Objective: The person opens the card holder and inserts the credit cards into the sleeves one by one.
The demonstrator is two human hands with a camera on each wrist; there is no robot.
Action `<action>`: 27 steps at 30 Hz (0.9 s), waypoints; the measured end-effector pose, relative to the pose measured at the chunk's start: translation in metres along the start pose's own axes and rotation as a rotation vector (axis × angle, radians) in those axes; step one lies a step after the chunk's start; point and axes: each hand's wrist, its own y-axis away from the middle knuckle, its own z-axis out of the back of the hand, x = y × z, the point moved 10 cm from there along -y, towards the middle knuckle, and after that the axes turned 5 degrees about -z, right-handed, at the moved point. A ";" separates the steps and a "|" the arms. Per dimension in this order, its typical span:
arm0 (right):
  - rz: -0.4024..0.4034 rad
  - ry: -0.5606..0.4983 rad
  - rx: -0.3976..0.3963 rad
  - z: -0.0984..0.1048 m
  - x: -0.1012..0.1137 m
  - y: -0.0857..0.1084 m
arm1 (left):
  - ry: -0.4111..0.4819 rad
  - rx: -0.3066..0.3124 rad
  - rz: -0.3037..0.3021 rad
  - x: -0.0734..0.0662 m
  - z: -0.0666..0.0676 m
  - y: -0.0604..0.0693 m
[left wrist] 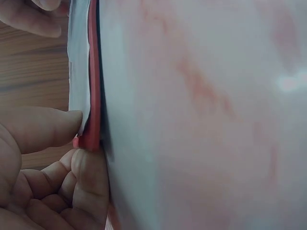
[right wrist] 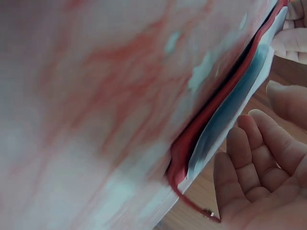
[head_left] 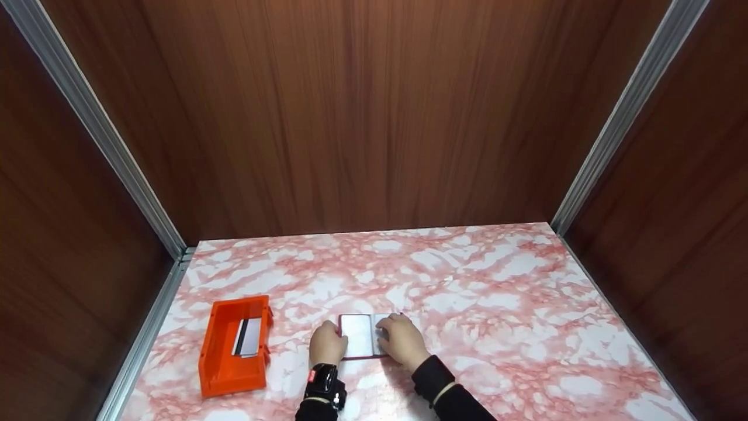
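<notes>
A red-covered card holder (head_left: 356, 336) lies spread open on the table, pale plastic sleeve pages facing up. At its left edge my left hand (head_left: 327, 344) pinches it; in the left wrist view the thumb presses on the page while the curled fingers sit against the red cover (left wrist: 94, 72). Over the right-hand pages rests my right hand (head_left: 403, 340), fingers loosely bent. In the right wrist view its thumb and fingers stand apart beside the bluish sleeves (right wrist: 230, 110), with no grip visible; whether a fingertip touches them I cannot tell. A thin red strap (right wrist: 192, 203) hangs from the cover's corner.
On the left of the table stands an orange bin (head_left: 234, 385) with several cards (head_left: 250, 336) inside, the visible one carrying a dark stripe. Brown wood-grain panels (head_left: 362, 117) enclose the red-and-white marbled table (head_left: 502, 351) at the back and both sides.
</notes>
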 end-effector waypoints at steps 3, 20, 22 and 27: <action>-0.023 -0.007 -0.013 0.007 -0.005 0.003 | 0.001 -0.002 -0.007 0.000 0.000 0.000; -0.050 0.012 -0.040 0.022 -0.027 0.027 | 0.007 0.007 0.013 0.001 0.000 0.001; -0.053 0.017 -0.038 0.021 -0.029 0.028 | 0.004 0.000 0.007 0.001 0.000 0.001; -0.062 0.024 -0.030 0.019 -0.032 0.029 | 0.005 0.004 0.006 0.002 0.000 0.001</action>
